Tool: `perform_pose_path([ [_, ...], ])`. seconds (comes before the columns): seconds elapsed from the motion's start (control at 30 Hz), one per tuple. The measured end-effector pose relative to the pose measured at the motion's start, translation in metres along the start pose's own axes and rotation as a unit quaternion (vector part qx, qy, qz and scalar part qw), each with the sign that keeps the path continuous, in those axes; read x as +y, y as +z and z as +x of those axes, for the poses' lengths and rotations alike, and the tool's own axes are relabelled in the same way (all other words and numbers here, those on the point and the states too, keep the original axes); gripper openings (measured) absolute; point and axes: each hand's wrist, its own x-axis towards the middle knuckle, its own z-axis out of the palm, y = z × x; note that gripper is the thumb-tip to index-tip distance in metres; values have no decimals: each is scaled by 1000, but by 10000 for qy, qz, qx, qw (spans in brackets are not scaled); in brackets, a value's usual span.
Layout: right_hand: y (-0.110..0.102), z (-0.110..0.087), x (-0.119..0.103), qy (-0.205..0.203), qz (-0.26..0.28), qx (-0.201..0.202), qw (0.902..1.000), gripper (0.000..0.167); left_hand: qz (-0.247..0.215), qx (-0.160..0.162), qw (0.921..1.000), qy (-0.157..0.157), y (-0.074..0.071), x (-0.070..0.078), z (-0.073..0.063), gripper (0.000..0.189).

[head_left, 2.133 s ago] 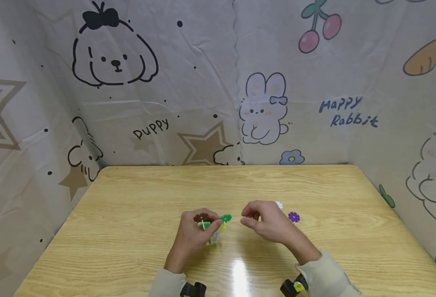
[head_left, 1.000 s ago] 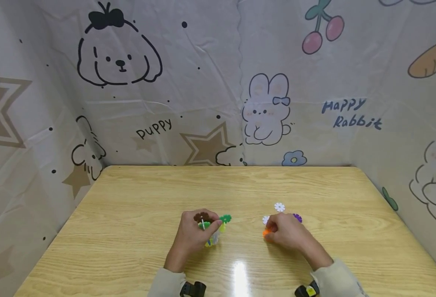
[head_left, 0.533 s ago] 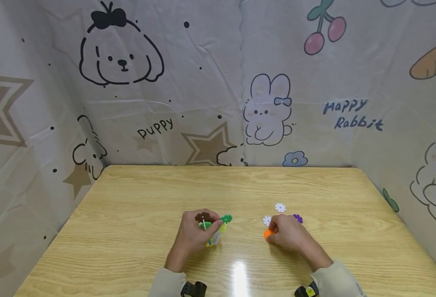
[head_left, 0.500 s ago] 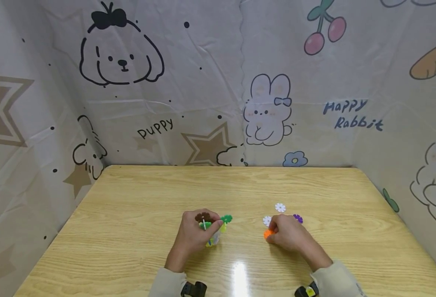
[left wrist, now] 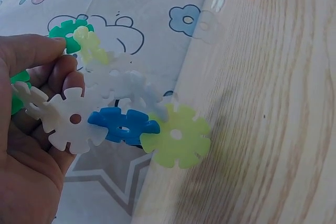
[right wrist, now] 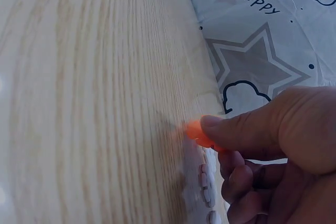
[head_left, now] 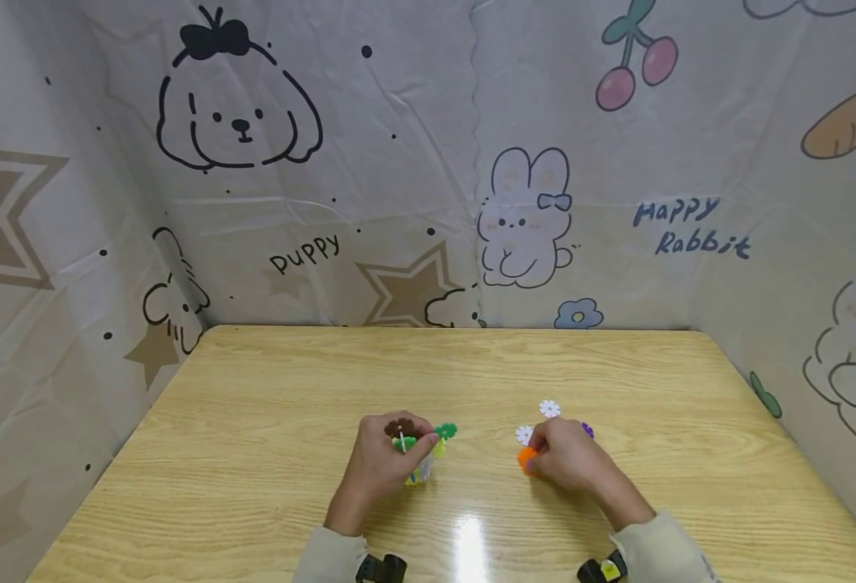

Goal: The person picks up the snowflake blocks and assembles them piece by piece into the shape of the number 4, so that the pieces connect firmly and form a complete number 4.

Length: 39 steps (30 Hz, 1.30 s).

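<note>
Over from beside the left hand, where it was about two seconds ago, the right hand [head_left: 569,453] is now at the orange disc [head_left: 525,461], pinching it between thumb and fingers; whether the disc touches the wood cannot be told. Near it lie two notched discs, the nearer white disc [head_left: 524,436] and the farther white disc [head_left: 549,408], while a purple disc [head_left: 587,430] shows partly behind the hand. Well to the left, the left hand [head_left: 382,453] grips a cluster of linked discs [head_left: 423,467], thumb against a green disc [left wrist: 72,26]; a blue disc [left wrist: 134,121] joins a white one to a lime disc [left wrist: 186,150]. Beneath is the wooden table [head_left: 311,380]; behind it hangs a printed cloth [head_left: 398,162].
</note>
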Motion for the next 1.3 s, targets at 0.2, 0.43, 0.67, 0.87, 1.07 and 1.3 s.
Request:
perform_pose_path([
  [0.2,0,-2,0,-69,-96,27,9999,20,-60,-5,10000,18,0,-1,-1,7],
  [0.43,-3,-3,-7,-248,-118,205,9994,25,61,-14,9998,185,0,-2,0,9],
  [0.67,-7,-2,-19,-399,255,317,9984,25,57,-87,9973,730,1,-6,0,7],
  [0.87,-11,-2,-34,-465,674,315,9961,21,200,-114,9953,939,1,-4,1,7],
  [1.07,-16,-2,-52,-477,884,478,9938,16,290,-99,9921,1217,1,-3,3,8],
  [1.3,-19,-2,-70,-414,1224,611,9897,11,225,-78,9904,1359,2,-4,3,8],
])
